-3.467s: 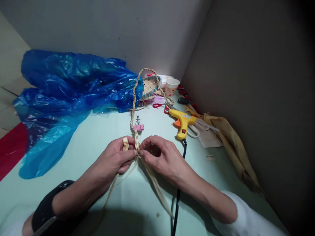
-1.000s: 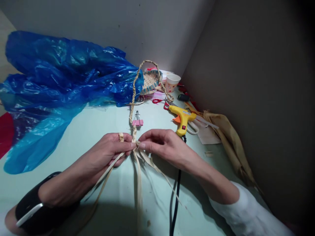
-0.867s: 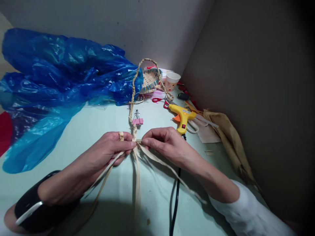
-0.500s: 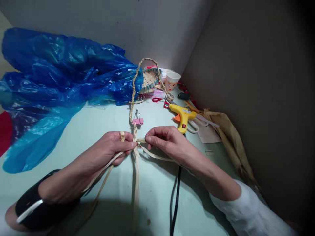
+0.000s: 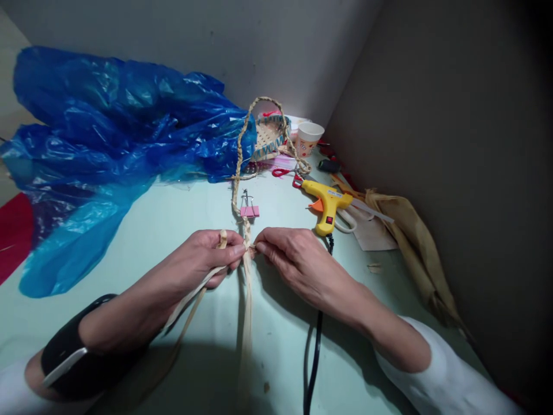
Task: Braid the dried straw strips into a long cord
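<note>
"Gripping what?"
"Pinching the braid (image 5: 247,229) with the left hand (image 5: 211,253), and a strand (image 5: 252,246) at its side with the right hand (image 5: 285,251)."
"Running where?"
"Between both, then looping away toward the back."
"And around?"
"Spot a blue bag (image 5: 142,121) at back left, glue gun (image 5: 326,207) at right, cup (image 5: 309,141) behind that, pink clip (image 5: 249,211) against the braid."

Centre: braid (image 5: 247,229) between left hand (image 5: 211,252) and right hand (image 5: 296,252), binder clip (image 5: 249,211) above. Upper left: plastic sheeting (image 5: 129,127). Upper centre: basket (image 5: 266,137), with cup (image 5: 309,141) at its right. Right of centre: glue gun (image 5: 327,202).
</note>
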`<state>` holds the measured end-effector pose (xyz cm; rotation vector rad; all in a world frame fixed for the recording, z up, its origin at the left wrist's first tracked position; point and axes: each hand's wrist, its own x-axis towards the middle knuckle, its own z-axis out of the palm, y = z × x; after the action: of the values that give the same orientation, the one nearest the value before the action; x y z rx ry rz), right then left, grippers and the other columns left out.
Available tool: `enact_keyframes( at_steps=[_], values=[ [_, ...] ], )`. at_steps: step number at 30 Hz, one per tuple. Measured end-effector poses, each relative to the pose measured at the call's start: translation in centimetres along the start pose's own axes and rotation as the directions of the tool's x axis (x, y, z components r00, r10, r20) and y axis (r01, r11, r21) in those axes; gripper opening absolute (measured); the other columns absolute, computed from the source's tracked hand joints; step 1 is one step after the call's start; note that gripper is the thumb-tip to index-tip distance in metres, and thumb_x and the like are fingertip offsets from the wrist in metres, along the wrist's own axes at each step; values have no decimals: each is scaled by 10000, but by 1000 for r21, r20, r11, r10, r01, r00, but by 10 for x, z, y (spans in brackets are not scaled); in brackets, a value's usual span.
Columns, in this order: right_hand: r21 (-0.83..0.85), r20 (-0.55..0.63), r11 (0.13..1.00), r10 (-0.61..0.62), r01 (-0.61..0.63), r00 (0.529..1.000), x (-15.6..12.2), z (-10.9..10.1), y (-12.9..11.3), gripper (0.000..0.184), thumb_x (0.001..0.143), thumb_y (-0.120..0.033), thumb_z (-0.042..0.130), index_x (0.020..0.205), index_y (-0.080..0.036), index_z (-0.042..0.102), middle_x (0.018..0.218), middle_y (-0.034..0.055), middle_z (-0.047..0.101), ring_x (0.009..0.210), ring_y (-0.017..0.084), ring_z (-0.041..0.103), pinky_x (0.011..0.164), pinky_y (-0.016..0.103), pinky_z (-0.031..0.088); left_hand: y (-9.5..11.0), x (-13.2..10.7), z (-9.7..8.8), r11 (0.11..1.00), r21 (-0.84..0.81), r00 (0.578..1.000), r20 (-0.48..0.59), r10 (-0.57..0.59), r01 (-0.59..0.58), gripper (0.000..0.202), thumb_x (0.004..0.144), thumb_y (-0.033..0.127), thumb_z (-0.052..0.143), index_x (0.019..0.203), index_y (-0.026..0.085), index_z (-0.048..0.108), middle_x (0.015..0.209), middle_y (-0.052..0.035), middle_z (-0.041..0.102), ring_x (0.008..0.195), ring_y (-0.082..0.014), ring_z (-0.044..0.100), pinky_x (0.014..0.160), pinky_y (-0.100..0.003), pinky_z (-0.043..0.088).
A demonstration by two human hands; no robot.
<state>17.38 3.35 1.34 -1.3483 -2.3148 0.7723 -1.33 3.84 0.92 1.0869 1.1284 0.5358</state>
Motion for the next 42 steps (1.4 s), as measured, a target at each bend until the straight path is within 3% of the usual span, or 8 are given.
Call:
enact_keyframes(
  at_steps=[8, 13, 19, 24, 32, 38, 42],
  values=[
    [272, 87, 962, 18, -41, 996, 3, -6, 7, 264, 963, -204, 418, 774, -160, 597, 658, -32, 562, 610, 84, 475, 647, 213, 332, -2, 3, 0, 1000, -16, 1000, 19, 4, -3, 144, 823, 277, 587, 758, 150, 573, 606, 62, 413, 476, -45, 242, 470, -235, 141],
    [282, 80, 958, 31, -53, 996, 2, -7, 7, 273, 952, -201, 415, 750, -156, 593, 650, -31, 558, 598, 81, 468, 639, 216, 331, 0, 2, 2, 1000, 12, 1000, -18, -2, 2, 146, 769, 288, 626, 750, 153, 574, 572, 74, 391, 467, -48, 239, 470, -236, 141],
    [232, 75, 966, 99, -114, 992, -1, -5, 5, 231, 899, -209, 436, 732, -156, 587, 642, -29, 533, 584, 88, 424, 555, 224, 288, 1, 3, 5, 997, 83, 999, -53, 7, -3, 173, 734, 319, 640, 773, 164, 574, 634, 28, 557, 448, -50, 282, 467, -244, 156],
    [264, 60, 952, 141, -152, 988, -1, -4, 5, 187, 853, -212, 457, 752, -153, 603, 654, -25, 520, 599, 93, 415, 536, 220, 289, -2, 4, 2, 997, 78, 999, -47, 12, -9, 191, 740, 335, 646, 752, 157, 577, 628, 25, 561, 448, -45, 290, 467, -241, 151],
    [386, 118, 905, 142, -177, 983, 0, -7, 9, 167, 816, -220, 498, 769, -145, 640, 663, -8, 557, 590, 94, 421, 528, 213, 305, -6, 4, 1, 999, -54, 998, -67, -12, 8, 229, 773, 326, 665, 917, 166, 589, 578, 41, 542, 451, -42, 274, 442, -213, 130],
    [357, 131, 910, 174, -210, 976, 1, -8, 12, 118, 761, -180, 511, 711, -154, 614, 626, -18, 535, 579, 94, 418, 510, 215, 293, -6, 2, 1, 988, -154, 997, -70, -31, 20, 191, 797, 328, 667, 882, 170, 602, 555, 58, 487, 464, -35, 294, 433, -176, 168],
    [375, 262, 902, 117, -213, 958, -3, -23, 11, 105, 767, -138, 509, 698, -145, 589, 621, -26, 528, 559, 76, 410, 498, 194, 303, -5, 1, 2, 987, -159, 996, -84, -31, 17, 145, 796, 289, 659, 862, 168, 616, 565, 58, 475, 466, -34, 299, 423, -168, 173]
  ],
)
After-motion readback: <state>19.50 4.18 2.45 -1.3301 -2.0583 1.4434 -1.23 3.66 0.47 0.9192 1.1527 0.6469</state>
